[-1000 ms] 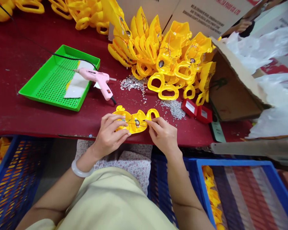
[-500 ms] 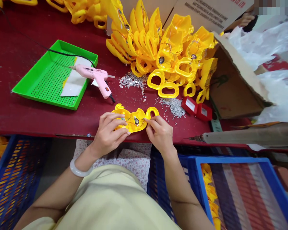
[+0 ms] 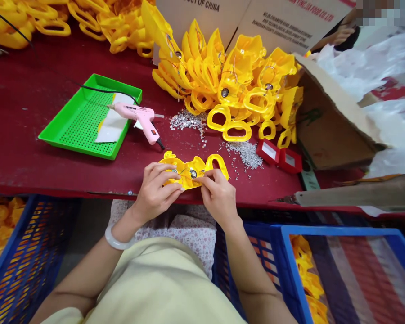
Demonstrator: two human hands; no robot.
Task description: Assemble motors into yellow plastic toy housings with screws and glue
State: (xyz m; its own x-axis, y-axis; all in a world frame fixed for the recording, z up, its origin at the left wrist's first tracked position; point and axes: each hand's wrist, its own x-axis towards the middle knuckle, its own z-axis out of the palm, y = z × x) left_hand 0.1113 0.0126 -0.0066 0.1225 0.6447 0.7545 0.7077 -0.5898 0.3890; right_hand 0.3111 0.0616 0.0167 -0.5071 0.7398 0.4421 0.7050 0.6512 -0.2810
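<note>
A yellow plastic toy shell [image 3: 192, 168] with a ring handle lies at the near edge of the dark red table [image 3: 27, 135]. It has a small round metal part and thin wires inside. My left hand [image 3: 157, 186] grips the shell's left end, fingers curled over it. My right hand [image 3: 218, 193] pinches at the wires beside the round part, fingers pressed together. A pink glue gun [image 3: 138, 118] rests just beyond the shell, its nozzle over a green perforated tray [image 3: 77, 123].
A heap of yellow shells [image 3: 236, 81] fills the table's far middle, against cardboard boxes [image 3: 327, 117]. Small silver parts [image 3: 245, 153] and two red boxes [image 3: 278, 155] lie to the right. Blue crates [image 3: 283, 252] stand under the table. Another person's hand [image 3: 342, 33] shows far right.
My right hand has shifted a little left along the shell, from beside the ring handle toward the round metal part. My left hand keeps its grip.
</note>
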